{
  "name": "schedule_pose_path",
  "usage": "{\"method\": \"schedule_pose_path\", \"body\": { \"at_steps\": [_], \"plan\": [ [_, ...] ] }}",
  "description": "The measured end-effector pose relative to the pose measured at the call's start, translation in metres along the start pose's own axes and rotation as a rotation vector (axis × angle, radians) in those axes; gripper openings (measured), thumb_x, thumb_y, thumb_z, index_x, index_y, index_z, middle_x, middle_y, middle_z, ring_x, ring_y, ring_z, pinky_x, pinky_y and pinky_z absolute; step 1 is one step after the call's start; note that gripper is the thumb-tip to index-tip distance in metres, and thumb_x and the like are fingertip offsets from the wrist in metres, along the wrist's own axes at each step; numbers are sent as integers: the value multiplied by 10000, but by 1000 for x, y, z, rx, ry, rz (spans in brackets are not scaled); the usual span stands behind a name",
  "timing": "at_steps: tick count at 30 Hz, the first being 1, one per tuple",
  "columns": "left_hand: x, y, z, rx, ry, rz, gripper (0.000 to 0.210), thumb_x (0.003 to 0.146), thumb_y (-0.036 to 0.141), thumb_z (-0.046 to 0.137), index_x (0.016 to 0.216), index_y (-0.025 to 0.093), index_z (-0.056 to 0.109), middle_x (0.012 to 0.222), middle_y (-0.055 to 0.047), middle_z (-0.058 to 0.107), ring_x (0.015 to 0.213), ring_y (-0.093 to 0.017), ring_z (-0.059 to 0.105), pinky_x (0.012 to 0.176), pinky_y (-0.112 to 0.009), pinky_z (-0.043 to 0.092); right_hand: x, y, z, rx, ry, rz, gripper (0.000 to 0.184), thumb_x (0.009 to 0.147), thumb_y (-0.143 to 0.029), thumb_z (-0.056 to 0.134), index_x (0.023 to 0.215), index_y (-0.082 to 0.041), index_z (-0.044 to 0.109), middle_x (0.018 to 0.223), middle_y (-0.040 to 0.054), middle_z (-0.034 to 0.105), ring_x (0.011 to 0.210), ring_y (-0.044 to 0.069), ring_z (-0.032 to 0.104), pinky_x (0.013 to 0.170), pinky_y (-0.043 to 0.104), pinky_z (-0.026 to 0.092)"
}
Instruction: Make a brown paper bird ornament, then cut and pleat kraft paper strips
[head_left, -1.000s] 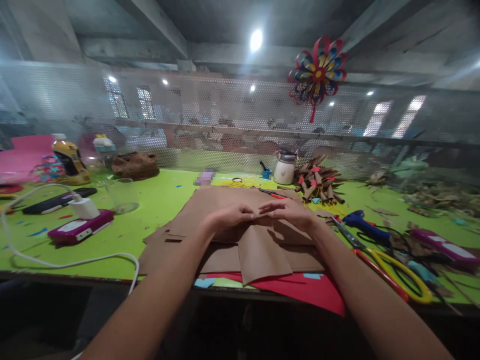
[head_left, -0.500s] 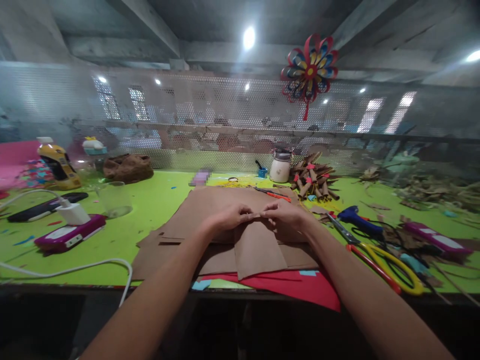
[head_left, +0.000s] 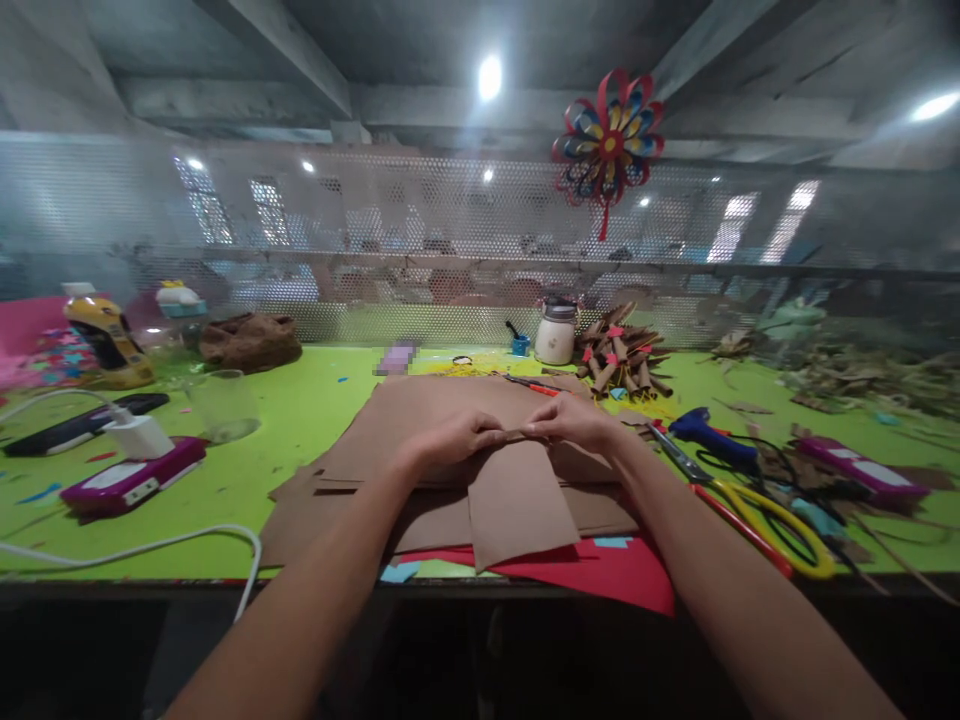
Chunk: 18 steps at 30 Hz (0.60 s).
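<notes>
A small piece of brown kraft paper (head_left: 521, 505) hangs toward me from its far edge, which is pinched between both hands. My left hand (head_left: 457, 440) closes thumb and fingers on the left part of that edge, where the paper looks folded or rolled. On the right part of the same edge, my right hand (head_left: 570, 422) pinches with its thumb and fingers. Beneath lies a stack of larger brown paper sheets (head_left: 375, 430). Red paper (head_left: 630, 575) pokes out under the stack at the table's front edge.
Right of the stack lie yellow-and-red-handled scissors (head_left: 780, 525), a blue glue gun (head_left: 712, 437) and a purple power strip (head_left: 862, 470). Rolled paper tubes (head_left: 626, 355) and a white jar (head_left: 556, 332) stand behind. At left are another purple power strip (head_left: 135, 480) and a clear cup (head_left: 229, 408).
The small paper's near end has come slightly lower and closer to me, while both hands keep their pinch on the far edge. The whole view has shifted a little.
</notes>
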<state>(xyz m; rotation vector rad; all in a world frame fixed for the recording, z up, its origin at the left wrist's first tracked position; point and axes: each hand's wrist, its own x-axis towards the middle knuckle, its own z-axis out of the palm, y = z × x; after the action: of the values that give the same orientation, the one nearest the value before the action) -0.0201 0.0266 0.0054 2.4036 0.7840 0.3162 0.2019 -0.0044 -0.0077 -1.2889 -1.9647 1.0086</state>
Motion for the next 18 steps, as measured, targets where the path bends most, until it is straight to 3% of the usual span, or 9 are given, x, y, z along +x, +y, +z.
{"method": "schedule_pose_path", "body": {
  "at_steps": [5, 13, 18],
  "plan": [
    [-5, 9, 0, 64, -27, 56, 421, 880, 442, 367, 939, 126, 638, 760, -18, 582, 669, -123, 437, 594, -221, 322, -2, 1, -6, 26, -51, 1, 345, 703, -456, 638, 665, -115, 666, 480, -10, 533, 460, 80, 421, 478, 221, 310],
    [-3, 2, 5, 116, 34, 43, 374, 869, 428, 405, 907, 137, 637, 805, -32, 618, 712, -133, 463, 638, -227, 340, -9, -14, -1, -29, -157, -19, 422, 735, -508, 600, 904, -130, 683, 629, 13, 610, 545, 102, 514, 529, 217, 389],
    [-5, 3, 6, 138, 34, 53, 370, 863, 424, 422, 910, 135, 649, 811, -47, 636, 703, -136, 471, 631, -231, 337, -5, -9, 0, -169, -121, -22, 400, 746, -516, 577, 777, -133, 689, 544, -12, 552, 480, 85, 444, 475, 214, 327]
  ]
}}
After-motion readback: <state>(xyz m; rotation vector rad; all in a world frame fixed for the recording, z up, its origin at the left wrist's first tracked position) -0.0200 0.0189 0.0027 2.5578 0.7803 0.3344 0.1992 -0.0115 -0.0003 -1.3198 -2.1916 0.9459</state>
